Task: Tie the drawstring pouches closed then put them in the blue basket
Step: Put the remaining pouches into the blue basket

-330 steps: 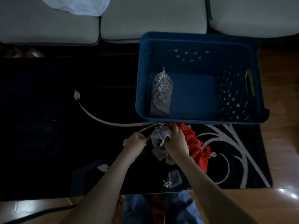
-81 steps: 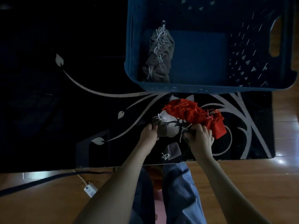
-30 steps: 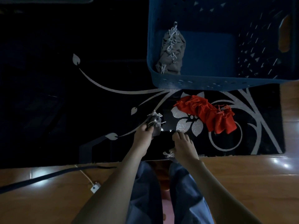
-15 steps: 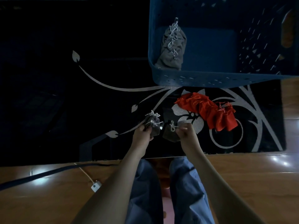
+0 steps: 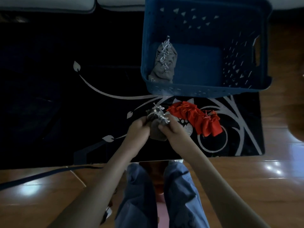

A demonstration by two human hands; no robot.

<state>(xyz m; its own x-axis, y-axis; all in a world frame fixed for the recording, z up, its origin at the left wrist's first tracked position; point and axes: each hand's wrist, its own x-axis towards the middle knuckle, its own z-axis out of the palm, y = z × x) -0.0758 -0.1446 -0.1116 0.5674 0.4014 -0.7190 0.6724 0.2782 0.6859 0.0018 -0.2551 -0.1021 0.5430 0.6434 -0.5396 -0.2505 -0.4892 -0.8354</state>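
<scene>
The grey pouches (image 5: 157,129) are small, dull cloth bags with pale cords knotted at their gathered necks, bunched together over the black rug (image 5: 65,112), just short of the blue basket (image 5: 197,93). The left hand (image 5: 139,128) grips them from one side and the right hand (image 5: 171,130) pinches them from the other, forearms reaching forward. A tied grey stack (image 5: 164,63) lies inside the basket; red pouches (image 5: 202,120) lie just beside the right hand
</scene>
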